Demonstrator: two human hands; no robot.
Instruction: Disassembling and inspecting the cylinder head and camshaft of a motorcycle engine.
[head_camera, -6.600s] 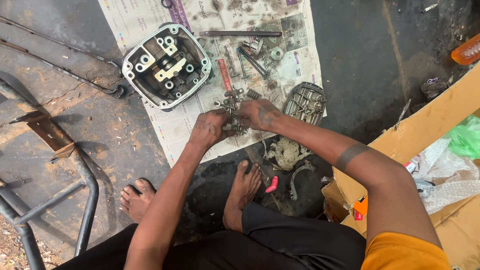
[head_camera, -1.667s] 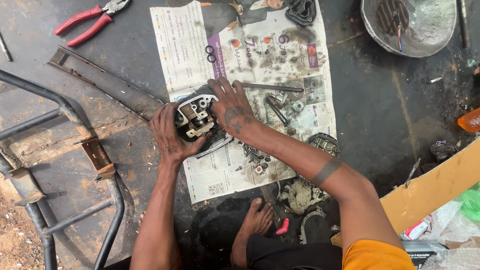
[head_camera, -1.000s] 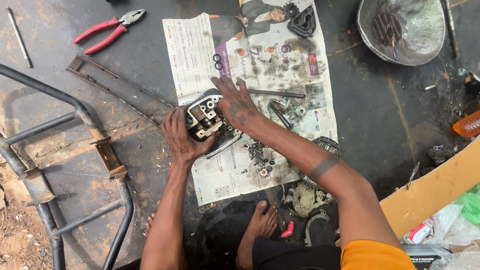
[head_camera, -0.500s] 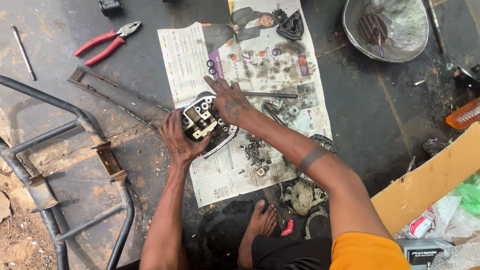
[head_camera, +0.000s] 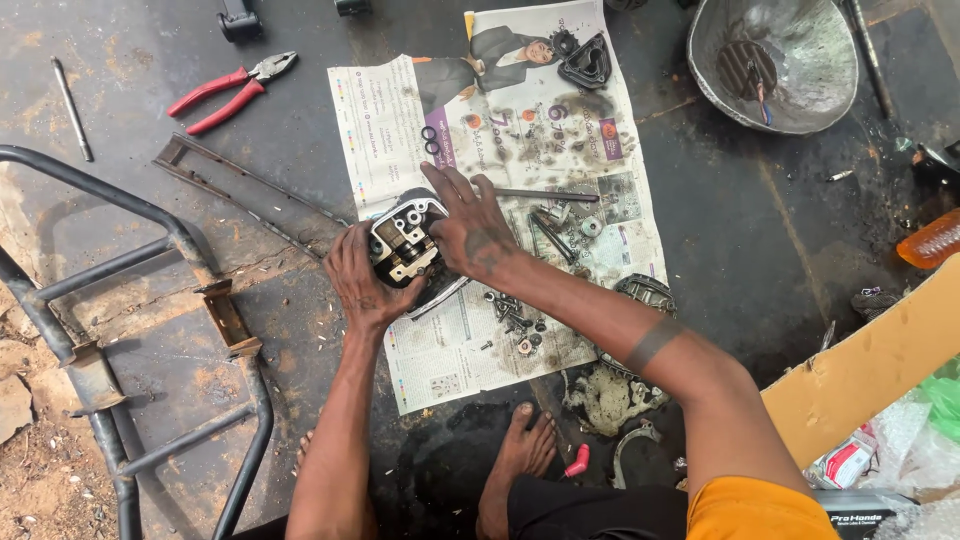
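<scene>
A greasy metal engine cylinder head (head_camera: 405, 240) sits on a spread newspaper (head_camera: 500, 130) on the dark floor. My left hand (head_camera: 358, 280) grips its left side from below. My right hand (head_camera: 468, 228) lies over its right side, fingers spread along the top edge. Both hands hold the part, which is tilted up off the paper. Small bolts and nuts (head_camera: 512, 318) lie on the paper just right of my right wrist. A long metal rod (head_camera: 545, 195) and two black rubber rings (head_camera: 429, 140) rest on the paper nearby.
Red-handled pliers (head_camera: 228, 90) lie at the upper left. A dented metal bowl (head_camera: 775, 60) stands at the upper right. A black tube frame (head_camera: 110, 300) runs along the left. A black gasket (head_camera: 585, 62), a cardboard box (head_camera: 880, 360), an orange bottle (head_camera: 930, 240) and my bare foot (head_camera: 520, 450) are also around.
Earlier both hands worked small parts lower on the paper; now they hold the cylinder head. Over the last second the head has been tilted and turned slightly between my hands.
</scene>
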